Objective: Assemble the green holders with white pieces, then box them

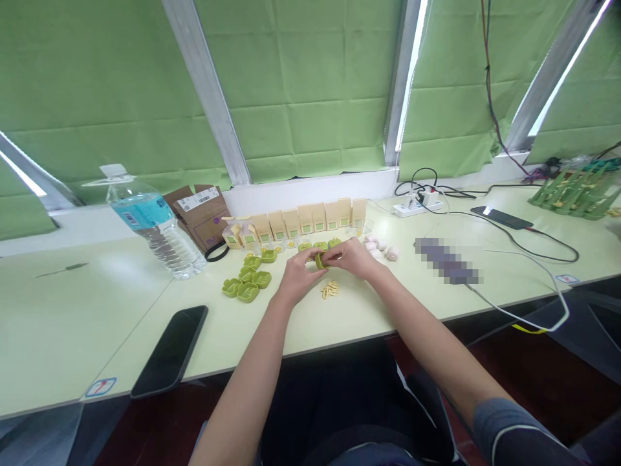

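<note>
My left hand and my right hand meet over the pale table, both pinched on one small green case held just above the surface. Right below them lies a little heap of yellow loops. To the left sit several more green cases, open side up. Behind them a row of small beige boxes stands along the window ledge. Pink-and-white rolls lie just right of my right hand.
A water bottle stands at the left, with a cardboard box behind it. A black phone lies near the front edge. A power strip, cables and another phone are at the right, with a green rack beyond.
</note>
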Motion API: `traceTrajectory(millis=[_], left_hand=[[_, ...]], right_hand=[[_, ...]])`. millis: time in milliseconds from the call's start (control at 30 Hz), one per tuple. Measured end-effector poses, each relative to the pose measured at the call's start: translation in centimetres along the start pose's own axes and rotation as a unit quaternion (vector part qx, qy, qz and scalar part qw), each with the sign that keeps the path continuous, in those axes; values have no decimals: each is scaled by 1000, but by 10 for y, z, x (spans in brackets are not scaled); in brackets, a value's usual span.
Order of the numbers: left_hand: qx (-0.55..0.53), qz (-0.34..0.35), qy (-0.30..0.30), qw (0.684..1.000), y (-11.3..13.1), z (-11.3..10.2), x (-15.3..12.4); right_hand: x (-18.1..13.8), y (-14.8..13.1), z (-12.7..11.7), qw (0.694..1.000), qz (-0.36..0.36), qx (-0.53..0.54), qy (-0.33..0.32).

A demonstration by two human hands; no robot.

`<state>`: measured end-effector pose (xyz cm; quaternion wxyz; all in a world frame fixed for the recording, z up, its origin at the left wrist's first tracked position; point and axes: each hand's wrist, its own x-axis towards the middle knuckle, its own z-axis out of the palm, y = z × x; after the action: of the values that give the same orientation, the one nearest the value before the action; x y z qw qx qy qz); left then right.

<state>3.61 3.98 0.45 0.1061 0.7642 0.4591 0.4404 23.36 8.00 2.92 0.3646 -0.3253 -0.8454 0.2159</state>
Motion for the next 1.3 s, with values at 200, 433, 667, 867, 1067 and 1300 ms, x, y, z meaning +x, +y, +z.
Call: traceTrajectory(millis=[200,433,667,867,1067,1300], left_hand=[[1,3,-8,1000,-1,1,0],[1,-4,-3,1000,-2,3,0],[-10,-19,6,1000,-2,3,2],[-17,-20,17,1000,-3,4,3],[-23,-23,26,999,-1,4,3],[-20,-23,38,999,1,2,4]], right_hand=[[0,-2,1,1000,-13,-8,-6],[1,4,0,999,4,24,-22],[0,9,1,999,-2,39,-21],[1,7,4,998,14,61,19],[1,8,5,996,5,73,42],[2,11,1,994,14,39,102]])
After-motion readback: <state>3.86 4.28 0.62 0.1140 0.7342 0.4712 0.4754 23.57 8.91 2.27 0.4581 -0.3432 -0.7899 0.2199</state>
